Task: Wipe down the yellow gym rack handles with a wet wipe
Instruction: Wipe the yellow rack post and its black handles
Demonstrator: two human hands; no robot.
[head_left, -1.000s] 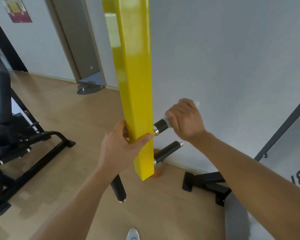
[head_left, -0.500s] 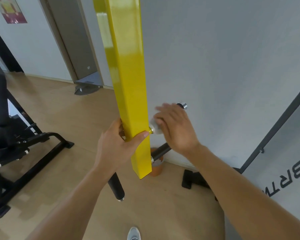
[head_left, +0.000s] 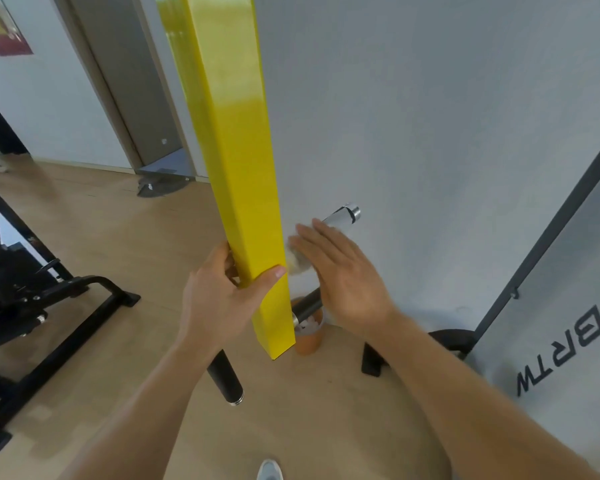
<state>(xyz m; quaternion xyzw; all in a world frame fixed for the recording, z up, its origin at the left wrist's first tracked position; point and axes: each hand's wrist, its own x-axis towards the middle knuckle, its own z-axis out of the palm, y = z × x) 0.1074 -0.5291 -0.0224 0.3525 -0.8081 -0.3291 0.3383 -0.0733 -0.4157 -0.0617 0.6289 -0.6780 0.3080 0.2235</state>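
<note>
The left hand [head_left: 219, 299] wraps round the yellow post [head_left: 243, 188]. The right hand [head_left: 343, 275], fingers straight, presses the wet wipe [head_left: 297, 263] on the handle [head_left: 342, 216].

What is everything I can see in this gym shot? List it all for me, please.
Post: 1, yellow, centre, hanging upright.
Handles: 3, black with silver ends, sticking out near the post's bottom.
Wipe: 1, white, on the upper right handle beside the post.
Bin: 1, orange, floor behind the post.
Bench: 1, black, left.
Door: 1, grey, back left.
Poster: 1, red and yellow, top left wall.
Panel: 1, grey with dark lettering, right.
Shoe: 1, white, bottom edge.
Left hand: grips the post.
Right hand: fingers straight, on the wipe.
</note>
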